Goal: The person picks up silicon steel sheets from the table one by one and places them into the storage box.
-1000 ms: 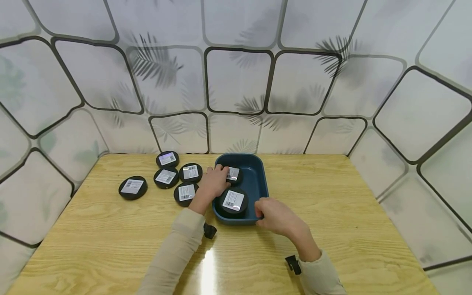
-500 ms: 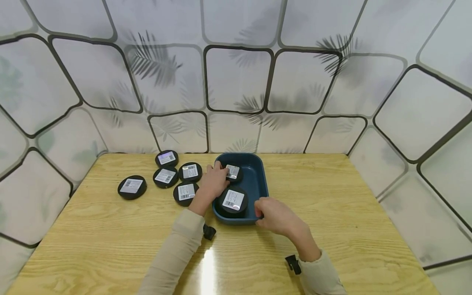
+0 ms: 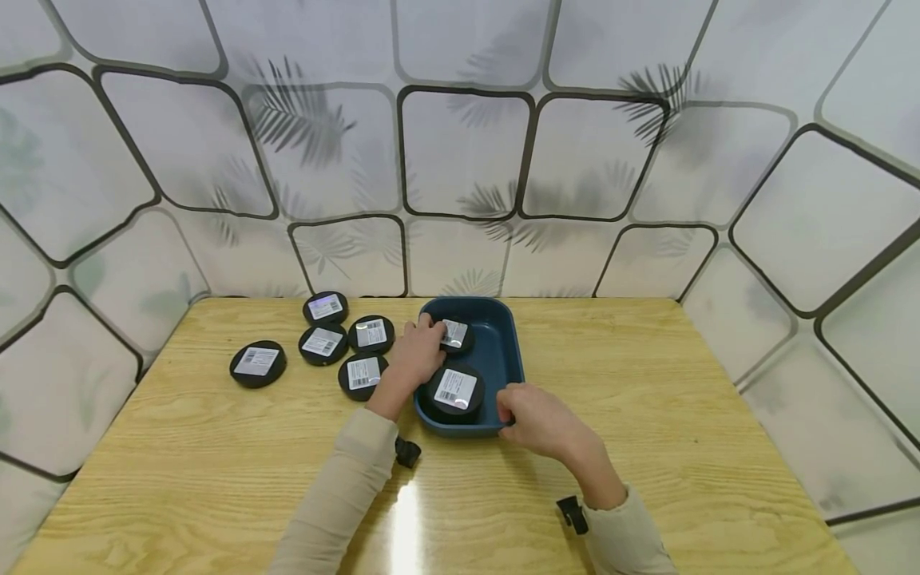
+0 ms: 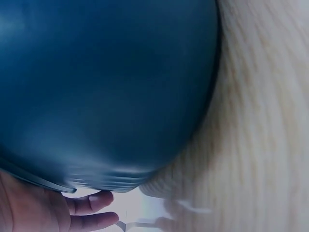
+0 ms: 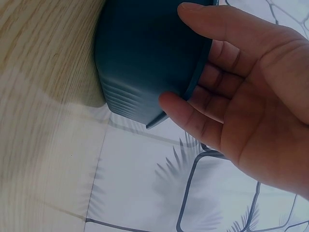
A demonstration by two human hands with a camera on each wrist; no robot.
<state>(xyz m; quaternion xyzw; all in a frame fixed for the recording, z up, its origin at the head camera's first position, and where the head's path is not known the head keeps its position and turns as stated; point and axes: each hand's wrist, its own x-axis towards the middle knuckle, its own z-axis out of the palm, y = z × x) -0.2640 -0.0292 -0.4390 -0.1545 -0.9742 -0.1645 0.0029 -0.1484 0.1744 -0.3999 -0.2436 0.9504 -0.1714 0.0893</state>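
Note:
A blue bin [image 3: 496, 363] stands on the table, and two black round discs with white barcode labels show inside: a near disc [image 3: 454, 391] and a far disc [image 3: 456, 335]. My left hand [image 3: 417, 351] reaches over the left rim, its bent fingertips gripping the far disc's left edge; the thumb is hidden. In the left wrist view two of its fingers [image 4: 94, 220] stick out past the bin's outer wall. At the near right corner, my right hand [image 3: 542, 419] grips the rim. The right wrist view shows its thumb [image 5: 207, 19] outside and several fingers over the rim.
Left of the bin lie several more labelled discs, a group of them [image 3: 323, 343] close together and a lone disc [image 3: 257, 363] farther left. Light wood [image 3: 647, 383] makes up the tabletop, with a patterned backdrop [image 3: 467, 160] behind it and at its sides.

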